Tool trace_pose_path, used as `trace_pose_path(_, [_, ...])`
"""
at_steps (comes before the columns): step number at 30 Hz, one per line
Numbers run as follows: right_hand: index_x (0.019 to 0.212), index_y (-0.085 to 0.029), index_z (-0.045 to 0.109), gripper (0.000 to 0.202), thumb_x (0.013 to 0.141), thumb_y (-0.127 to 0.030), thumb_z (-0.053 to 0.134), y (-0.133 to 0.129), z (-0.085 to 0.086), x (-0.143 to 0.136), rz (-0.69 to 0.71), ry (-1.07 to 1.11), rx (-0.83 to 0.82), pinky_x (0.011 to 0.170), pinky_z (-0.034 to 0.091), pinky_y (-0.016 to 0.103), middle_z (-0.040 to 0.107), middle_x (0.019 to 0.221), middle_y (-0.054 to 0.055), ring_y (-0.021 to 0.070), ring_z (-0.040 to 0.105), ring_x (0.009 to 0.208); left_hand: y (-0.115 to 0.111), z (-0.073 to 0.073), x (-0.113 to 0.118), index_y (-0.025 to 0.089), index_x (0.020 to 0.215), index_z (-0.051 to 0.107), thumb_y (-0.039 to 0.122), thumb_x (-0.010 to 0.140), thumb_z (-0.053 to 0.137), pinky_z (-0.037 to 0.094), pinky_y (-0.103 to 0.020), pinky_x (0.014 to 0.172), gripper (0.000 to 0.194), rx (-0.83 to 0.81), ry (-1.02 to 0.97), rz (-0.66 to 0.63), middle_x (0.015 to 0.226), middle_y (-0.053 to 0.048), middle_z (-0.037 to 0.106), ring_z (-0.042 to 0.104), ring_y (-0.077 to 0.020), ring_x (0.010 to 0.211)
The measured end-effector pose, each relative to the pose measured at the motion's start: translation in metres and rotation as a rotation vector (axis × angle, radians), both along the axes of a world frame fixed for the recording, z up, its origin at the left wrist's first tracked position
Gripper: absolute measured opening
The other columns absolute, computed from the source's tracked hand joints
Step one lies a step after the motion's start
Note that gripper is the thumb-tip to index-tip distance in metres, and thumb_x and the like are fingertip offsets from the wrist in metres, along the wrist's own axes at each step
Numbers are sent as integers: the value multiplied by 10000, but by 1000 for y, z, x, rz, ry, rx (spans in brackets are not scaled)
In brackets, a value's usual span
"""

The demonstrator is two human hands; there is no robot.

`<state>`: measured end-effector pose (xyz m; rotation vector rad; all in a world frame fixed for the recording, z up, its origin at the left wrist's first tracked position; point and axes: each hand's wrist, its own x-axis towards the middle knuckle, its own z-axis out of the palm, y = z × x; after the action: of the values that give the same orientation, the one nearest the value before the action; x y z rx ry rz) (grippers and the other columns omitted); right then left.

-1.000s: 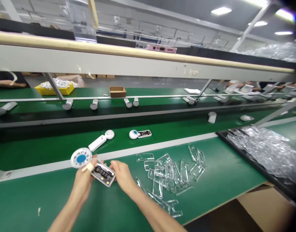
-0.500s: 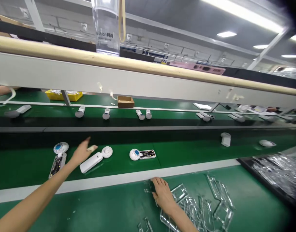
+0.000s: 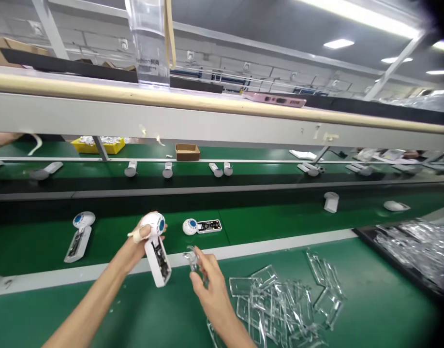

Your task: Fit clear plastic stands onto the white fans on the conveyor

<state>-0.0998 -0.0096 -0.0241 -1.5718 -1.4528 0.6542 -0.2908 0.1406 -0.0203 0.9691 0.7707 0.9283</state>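
Observation:
My left hand (image 3: 138,238) grips a white handheld device (image 3: 157,261) by its round head, which has a blue centre. The device's handle hangs down, open on one side with a dark circuit board inside. My right hand (image 3: 207,278) pinches a clear plastic piece (image 3: 191,257) between thumb and fingers, a short way right of the device. On the belt lie a similar device (image 3: 78,244) at the left and another device (image 3: 209,226) behind my right hand. A loose heap of clear plastic pieces (image 3: 280,304) spreads over the green tabletop to the right.
A black tray (image 3: 399,263) full of clear pieces stands at the right. Beyond the near belt, a second belt carries several white devices. A yellow bin (image 3: 115,147) and a small brown box (image 3: 187,152) sit farther back. Another person's hand (image 3: 4,139) shows at far left.
My left hand has picked up the white device from the belt and brought it to the right, its circuit side showing. My right hand has lifted a clear piece and moved left.

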Motion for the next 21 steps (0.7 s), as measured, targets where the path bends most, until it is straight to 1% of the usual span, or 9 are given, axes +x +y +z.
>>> trace_pose_path(3, [1357,-204,421,523,836,-219,465,0,17,-34,36,-84,37,848,482,376,505,1012,79,216,531,958,-43,15,15,244,1282,472,488,628,725,473,-434,914,743,-136,-297,28,974,-63,702,619,-284,1001])
trace_pose_path(5, [1358,-206,421,525,835,-208,468,-3,23,-50,28,-148,47,831,487,404,501,1002,87,234,526,956,-64,20,23,242,1277,490,455,605,757,451,-453,951,753,-173,-387,15,983,-69,706,621,-289,1010])
trace_pose_path(7, [1366,-213,411,519,850,-218,462,-10,24,-60,-5,-193,45,797,499,414,501,999,95,244,528,934,-77,26,27,240,1271,507,434,600,769,433,-472,977,746,-196,-434,5,992,-71,707,621,-294,1017])
trace_pose_path(9, [1392,-236,372,531,868,-251,462,-18,23,-65,-28,-230,46,822,491,439,500,1075,112,264,520,983,-83,31,27,242,1262,521,441,583,778,426,-494,982,753,-200,-473,34,965,-65,714,627,-302,1005])
trace_pose_path(12, [1458,-305,193,628,890,-277,459,-30,19,-63,23,-224,11,866,478,432,494,1198,104,272,521,1059,-87,39,27,239,1248,538,463,541,796,426,-501,980,785,-160,-492,105,935,-62,721,635,-308,980])
trace_pose_path(15, [1469,-343,60,688,905,-262,447,-38,19,-54,113,-161,-115,784,509,353,564,1100,60,232,595,950,-93,42,27,219,1219,566,505,550,783,427,-467,984,759,-125,-399,89,997,-86,708,601,-317,1050])
trace_pose_path(18, [1460,-367,114,669,903,-265,472,-44,23,-44,99,-215,-195,790,497,354,570,1065,52,235,599,946,-106,36,26,191,1156,611,590,572,741,438,-427,966,719,-147,-160,1,1114,-125,666,540,-334,1138])
trace_pose_path(20, [1440,-392,190,664,880,-277,528,-49,26,-41,92,-291,-185,826,478,387,558,1073,54,259,571,1006,-118,29,25,180,1139,615,584,590,733,455,-413,936,692,-209,34,-36,1129,-138,656,548,-333,1125])
trace_pose_path(21, [1422,-405,239,648,867,-291,552,-51,27,-41,102,-317,-170,832,471,400,556,1068,51,267,559,1018,-124,26,24,174,1129,615,567,601,733,468,-409,913,669,-243,117,-19,1111,-139,661,563,-330,1103])
